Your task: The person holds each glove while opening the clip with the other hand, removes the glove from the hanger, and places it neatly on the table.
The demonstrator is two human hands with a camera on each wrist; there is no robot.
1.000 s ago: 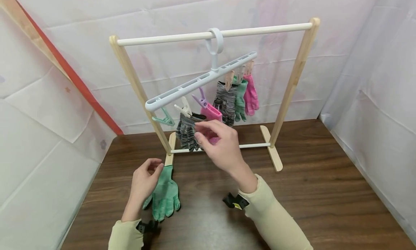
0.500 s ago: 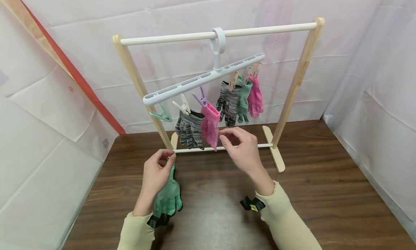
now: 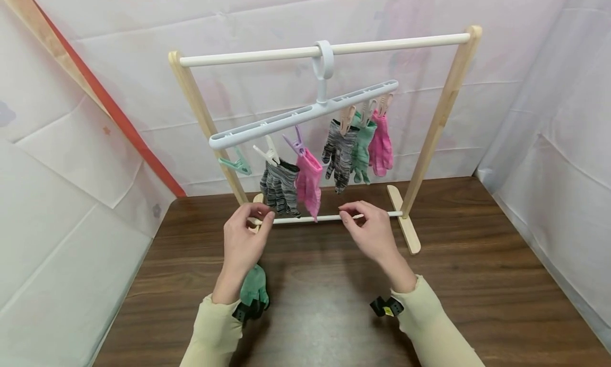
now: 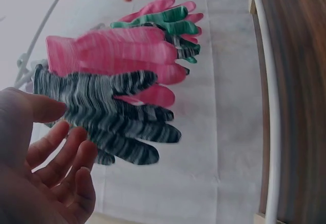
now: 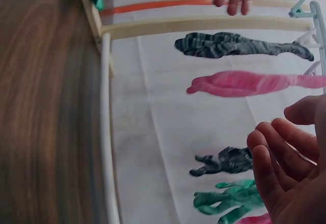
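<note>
Left hand: we see the left hand [image 3: 244, 239] raised just in front of the rack's lower white rod [image 3: 329, 217], near the hanging grey-and-black striped knit glove [image 3: 279, 188]; its fingers [image 4: 61, 150] are loosely curled and hold nothing.
Right hand: the right hand [image 3: 374, 234] hovers beside the same rod, below the hanging gloves; its fingers [image 5: 275, 158] are relaxed and grip nothing.
Green glove: a green knit glove [image 3: 254, 286] lies flat on the dark wooden surface [image 3: 477, 282], partly hidden under our left wrist.
Rack: a small wooden-framed drying rack [image 3: 441, 118] stands on the surface, with a white top bar [image 3: 391, 43].
Hanger: a pale blue plastic clip hanger [image 3: 305, 115] hangs tilted from the top bar, its left end lower.
Clipped items, left to right: the striped glove, a pink knit glove [image 3: 308, 182], a second grey striped glove [image 3: 339, 155], a second green glove [image 3: 363, 152], a second pink glove [image 3: 382, 149].
Free clip: one mint green clip [image 3: 236, 164] at the hanger's left end holds nothing.
Backdrop: white sheeting [image 3: 71, 197] surrounds the surface.
</note>
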